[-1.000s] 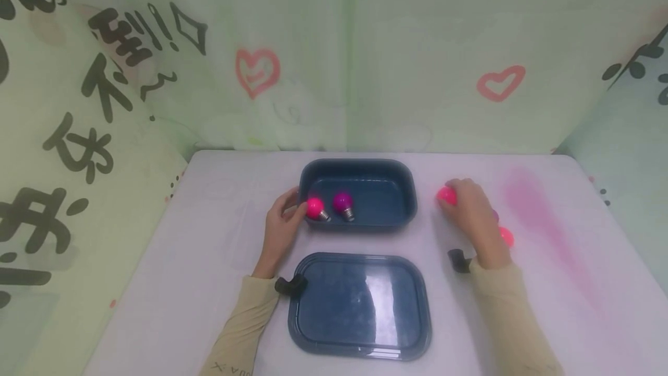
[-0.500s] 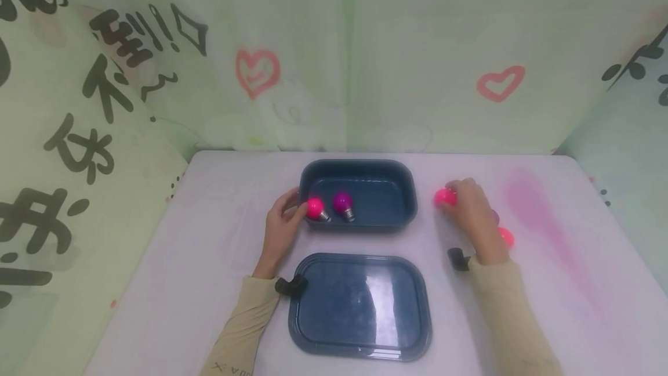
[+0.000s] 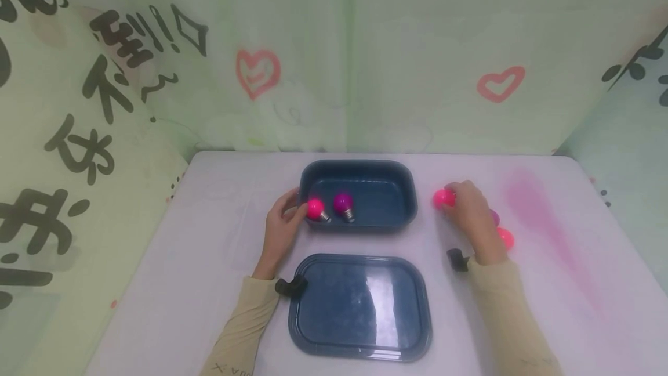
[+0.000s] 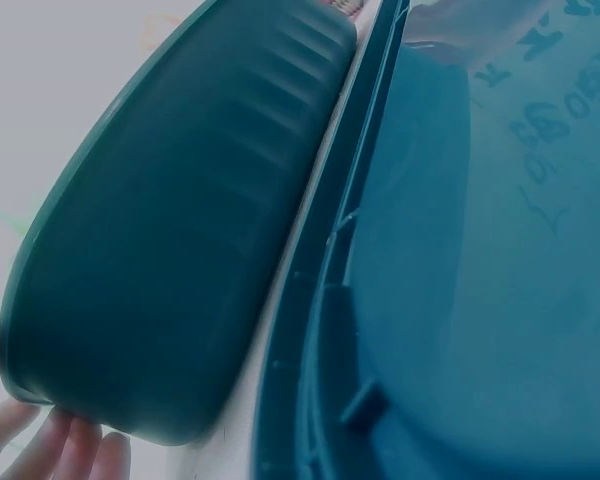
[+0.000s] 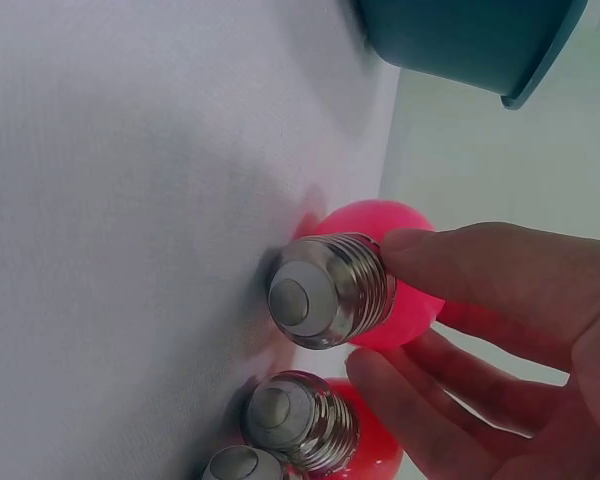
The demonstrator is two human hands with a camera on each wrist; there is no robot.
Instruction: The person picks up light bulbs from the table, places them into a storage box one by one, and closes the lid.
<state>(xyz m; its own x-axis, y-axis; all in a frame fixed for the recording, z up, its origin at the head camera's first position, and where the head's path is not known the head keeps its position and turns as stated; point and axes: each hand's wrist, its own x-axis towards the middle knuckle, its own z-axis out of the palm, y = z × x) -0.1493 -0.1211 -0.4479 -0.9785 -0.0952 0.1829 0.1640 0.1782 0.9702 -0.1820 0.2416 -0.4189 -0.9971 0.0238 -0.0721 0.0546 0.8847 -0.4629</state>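
Observation:
My left hand [image 3: 284, 219] holds the left end of a dark blue rectangular container [image 3: 386, 226], thumb at the rim and fingers along the outer wall. In the left wrist view, fingertips [image 4: 75, 445] touch the container's lower corner. A pink light bulb [image 3: 315, 208] and a purple light bulb [image 3: 342, 202] lie inside, metal screw bases toward me. To the right of the container, my right hand [image 3: 469, 208] pinches another pink light bulb [image 3: 443, 198]. Up close in the right wrist view, the thumb lies against that bulb [image 5: 410, 310] beside its threaded base, close over the table.
A flat dark blue lid [image 3: 339, 306] lies in front of the container, near my left wrist. Partly behind my right hand are a purple bulb [image 3: 494, 216] and a reddish-pink bulb [image 3: 506, 238] on the white table [image 3: 209, 283]. A fabric wall [image 3: 391, 74] stands behind.
My right hand and the pink light bulb have shifted very slightly left and toward me. The left hand, container and lid stay in place.

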